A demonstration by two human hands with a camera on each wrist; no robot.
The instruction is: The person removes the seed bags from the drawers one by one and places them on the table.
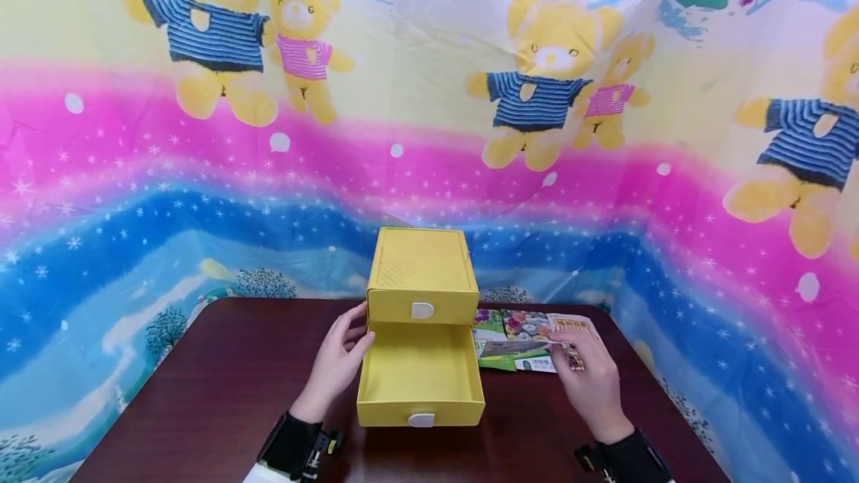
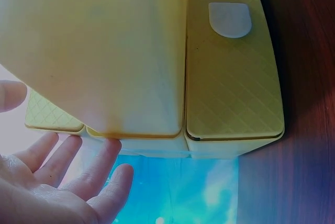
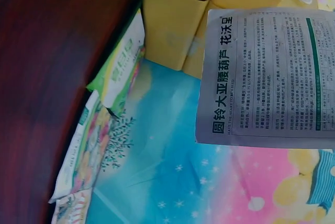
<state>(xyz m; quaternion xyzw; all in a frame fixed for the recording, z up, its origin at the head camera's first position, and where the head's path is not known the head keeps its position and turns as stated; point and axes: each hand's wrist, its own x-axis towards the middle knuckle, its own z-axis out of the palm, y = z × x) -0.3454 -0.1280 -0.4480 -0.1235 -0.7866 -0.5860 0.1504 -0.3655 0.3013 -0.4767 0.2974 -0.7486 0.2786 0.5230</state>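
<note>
A yellow chest of drawers (image 1: 423, 263) stands on the table, its middle drawer (image 1: 421, 367) pulled out under the shut top one. My left hand (image 1: 334, 367) rests at the chest's left side, fingers extended, fingertips right at the drawer's edge in the left wrist view. A bottom drawer front with a white tab (image 2: 230, 20) shows there too. Between thumb and fingers my right hand (image 1: 592, 379) pinches a seed packet (image 3: 272, 77), raised above the table right of the chest. Its printed text side faces the right wrist camera, where the hand itself is hidden.
Several seed packets lie right of the chest, among them a green and white one (image 3: 123, 69) and one with colourful pictures (image 3: 86, 148). The dark brown table (image 1: 268, 364) is backed by a printed cloth (image 1: 403, 80) with bears.
</note>
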